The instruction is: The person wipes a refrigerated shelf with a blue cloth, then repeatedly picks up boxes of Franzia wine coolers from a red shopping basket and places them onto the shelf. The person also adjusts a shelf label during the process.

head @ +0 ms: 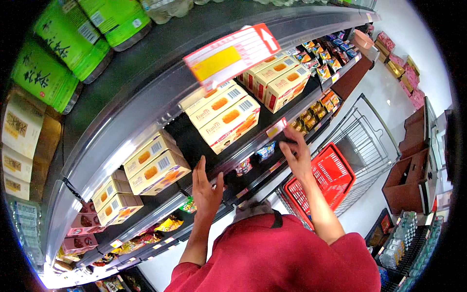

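Observation:
My left hand is raised at the shelf's front edge, fingers up and apart, with nothing in it. It is between a stack of cream Franzzi biscuit boxes on its left and a larger group of such boxes on its right. My right hand is beside the red and white price tag on the shelf's rail, thumb and fingers apart and holding nothing. More cream boxes stand farther right on the same shelf.
A wire shopping cart holding a red plastic basket stands at the right. Green-labelled bottles line the upper shelf. A large price sign hangs above the boxes. Snack packets lie on lower shelves; brown counters stand beyond the cart.

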